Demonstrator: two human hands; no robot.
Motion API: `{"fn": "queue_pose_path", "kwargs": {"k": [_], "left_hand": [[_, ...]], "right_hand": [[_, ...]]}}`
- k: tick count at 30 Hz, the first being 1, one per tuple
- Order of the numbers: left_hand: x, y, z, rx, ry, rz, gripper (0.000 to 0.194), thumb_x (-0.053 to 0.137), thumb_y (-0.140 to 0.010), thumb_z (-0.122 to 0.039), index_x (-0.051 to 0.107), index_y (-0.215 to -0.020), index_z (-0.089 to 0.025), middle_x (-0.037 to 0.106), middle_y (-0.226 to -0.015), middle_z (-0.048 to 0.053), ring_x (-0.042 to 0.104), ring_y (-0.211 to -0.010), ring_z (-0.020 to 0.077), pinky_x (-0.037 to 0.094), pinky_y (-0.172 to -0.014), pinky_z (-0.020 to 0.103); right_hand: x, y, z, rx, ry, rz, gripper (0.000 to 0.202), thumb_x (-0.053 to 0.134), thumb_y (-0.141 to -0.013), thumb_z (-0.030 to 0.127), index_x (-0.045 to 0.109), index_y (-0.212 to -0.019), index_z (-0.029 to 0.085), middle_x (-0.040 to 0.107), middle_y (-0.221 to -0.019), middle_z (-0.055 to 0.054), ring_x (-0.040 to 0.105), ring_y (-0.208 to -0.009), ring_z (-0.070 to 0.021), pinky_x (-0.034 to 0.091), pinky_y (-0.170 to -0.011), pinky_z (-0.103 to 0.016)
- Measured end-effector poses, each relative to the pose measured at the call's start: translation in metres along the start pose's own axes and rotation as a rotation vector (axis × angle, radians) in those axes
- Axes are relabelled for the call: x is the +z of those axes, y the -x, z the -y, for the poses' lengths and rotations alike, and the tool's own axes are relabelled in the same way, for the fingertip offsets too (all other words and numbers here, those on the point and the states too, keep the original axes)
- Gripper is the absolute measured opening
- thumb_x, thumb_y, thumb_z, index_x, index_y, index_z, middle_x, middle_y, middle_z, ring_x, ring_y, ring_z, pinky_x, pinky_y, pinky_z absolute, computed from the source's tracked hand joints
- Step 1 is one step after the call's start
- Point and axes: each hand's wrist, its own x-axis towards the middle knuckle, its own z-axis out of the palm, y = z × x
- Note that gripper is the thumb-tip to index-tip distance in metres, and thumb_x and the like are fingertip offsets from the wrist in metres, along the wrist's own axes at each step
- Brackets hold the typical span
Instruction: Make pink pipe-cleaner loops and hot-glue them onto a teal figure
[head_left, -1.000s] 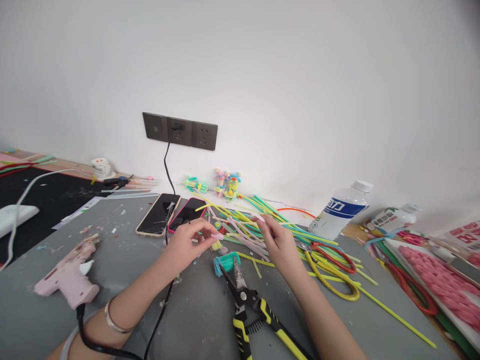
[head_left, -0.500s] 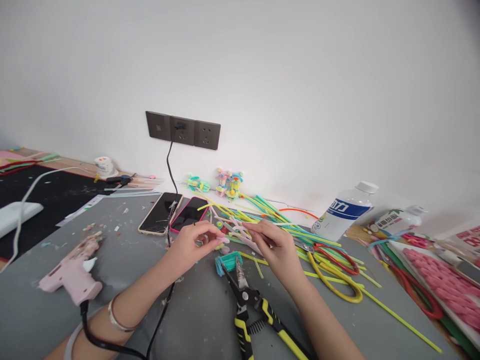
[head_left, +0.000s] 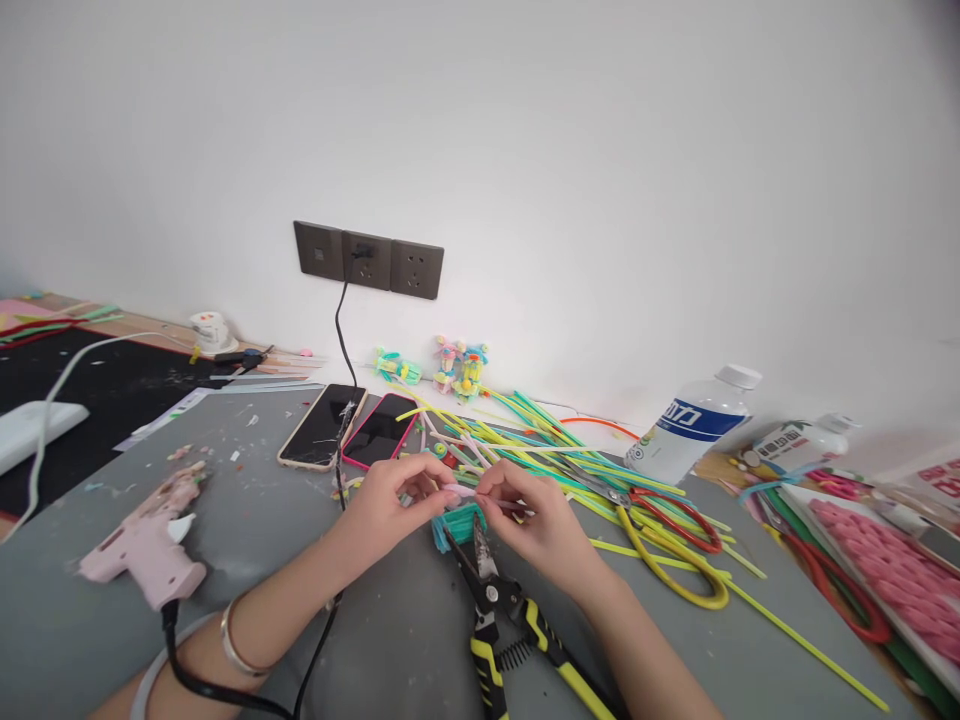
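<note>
Between my two hands runs a short pale pink pipe cleaner (head_left: 466, 491). My left hand (head_left: 401, 505) pinches one end of it between thumb and forefinger. The thumb and fingers of my right hand (head_left: 534, 512) are closed on the other end. Just below them lies a turquoise bundle of pipe cleaner pieces (head_left: 459, 524). The jaws of black and yellow pliers (head_left: 491, 594) rest against this bundle. Behind my hands spreads a heap of yellow, green and pink pipe cleaners (head_left: 540, 428), partly hidden by my fingers.
A pink glue gun (head_left: 150, 548) with a black cord lies at left. Two phones (head_left: 321, 428) lie farther back. Red and yellow scissors (head_left: 667, 540) and a bottle (head_left: 694, 425) are at right. Small pipe cleaner figures (head_left: 459, 370) stand by the wall.
My right hand has come left and slightly down, meeting my left hand. The pink pipe cleaner now spans both hands, where earlier they were apart.
</note>
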Motion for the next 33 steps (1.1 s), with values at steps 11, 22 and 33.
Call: {"fn": "queue_pose_path", "kwargs": {"k": [11,22,33], "left_hand": [[0.0003,0.0020,-0.0010,0.133,-0.101,-0.005,0.015,0.062,-0.092,-0.031,0.068,-0.087,-0.019,0.071,-0.082,0.003,0.065,-0.073,0.0151,0.051,-0.064,0.022],[-0.0001,0.0026,-0.0012,0.204,-0.080,-0.035,0.009,0.065,-0.091,-0.026,0.069,-0.087,-0.019,0.071,-0.082,0.003,0.067,-0.071,0.0129,0.054,-0.064,0.019],[-0.0009,0.0038,0.0005,0.233,-0.012,-0.056,0.010,0.065,-0.089,-0.022,0.072,-0.088,-0.016,0.072,-0.083,0.006,0.070,-0.072,0.0145,0.058,-0.063,0.020]], "right_hand": [[-0.0024,0.0010,0.0049,0.025,-0.035,0.027,0.010,0.047,-0.096,0.022,0.051,-0.087,0.022,0.050,-0.056,0.006,0.046,-0.052,-0.0129,0.036,-0.057,-0.025],[-0.0005,-0.0005,0.0022,0.040,-0.063,0.076,0.008,0.048,-0.093,0.019,0.048,-0.085,0.022,0.041,-0.052,0.009,0.035,-0.049,-0.0106,0.031,-0.054,-0.023],[-0.0010,-0.0016,0.0012,-0.015,-0.062,0.067,0.007,0.046,-0.097,0.020,0.051,-0.093,0.022,0.054,-0.055,0.005,0.049,-0.050,-0.0119,0.038,-0.053,-0.023]]}}
